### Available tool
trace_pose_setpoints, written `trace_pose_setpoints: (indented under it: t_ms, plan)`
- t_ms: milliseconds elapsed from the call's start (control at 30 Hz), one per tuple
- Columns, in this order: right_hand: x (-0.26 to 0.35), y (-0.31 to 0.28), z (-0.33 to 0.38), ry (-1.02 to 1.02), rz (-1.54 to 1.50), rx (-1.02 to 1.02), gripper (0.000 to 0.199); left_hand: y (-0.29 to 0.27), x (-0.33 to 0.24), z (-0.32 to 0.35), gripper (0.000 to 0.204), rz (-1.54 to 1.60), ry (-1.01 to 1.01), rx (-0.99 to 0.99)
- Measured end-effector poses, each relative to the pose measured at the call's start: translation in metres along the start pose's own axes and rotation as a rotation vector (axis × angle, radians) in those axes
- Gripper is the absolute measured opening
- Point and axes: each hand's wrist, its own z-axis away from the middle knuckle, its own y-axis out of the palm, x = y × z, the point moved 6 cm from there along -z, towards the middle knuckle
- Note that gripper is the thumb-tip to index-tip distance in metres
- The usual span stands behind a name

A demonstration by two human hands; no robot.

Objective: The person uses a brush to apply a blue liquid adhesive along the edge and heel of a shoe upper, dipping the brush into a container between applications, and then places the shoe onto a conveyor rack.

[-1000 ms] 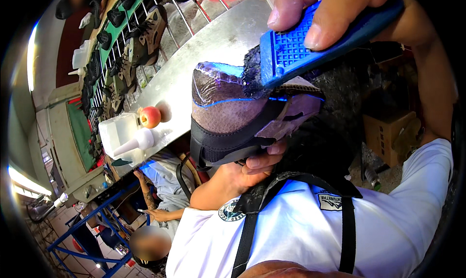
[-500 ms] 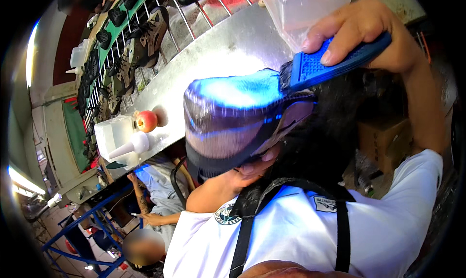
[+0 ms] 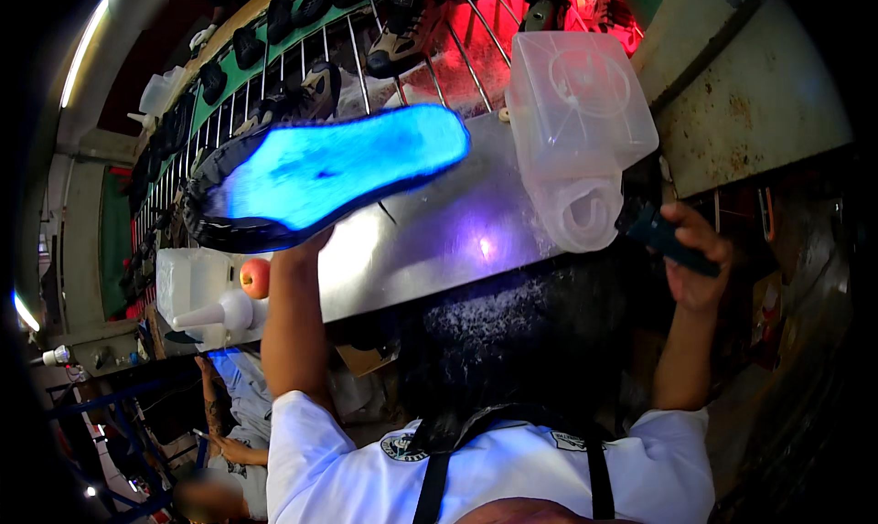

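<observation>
My left hand [image 3: 306, 242] grips a shoe [image 3: 338, 172] from below and holds it up over the metal table [image 3: 439, 240]. The shoe's underside faces me and glows bright blue, with a dark rim around it. My right hand [image 3: 697, 261] is at the right, apart from the shoe, and is closed on the dark handle of a brush [image 3: 660, 234]. The brush sits just beside the lower end of a translucent plastic container [image 3: 581, 112] that stands on the table.
A wire rack [image 3: 302, 85] carrying several dark shoes runs along the far side, lit red at the right. An apple [image 3: 254, 277] and a white squeeze bottle [image 3: 215, 314] sit at the table's left end. Another person [image 3: 229, 423] is at the lower left.
The brush has left the shoe and gone down to the right beside the container. The shoe has swung left and up, and its glowing underside now faces me.
</observation>
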Motion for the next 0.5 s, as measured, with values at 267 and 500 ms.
trace_pose_setpoints:
  t_ms: [267,500]
  plan:
    - [-0.021,0.011,0.024,-0.111,0.038,-0.136,0.037,0.093,-0.074,-0.131,0.054,-0.952,1.111,0.387]
    - [-0.022,0.004,0.036,-0.125,0.047,-0.135,0.033,0.177,-0.044,-0.236,0.056,-1.380,1.449,0.690]
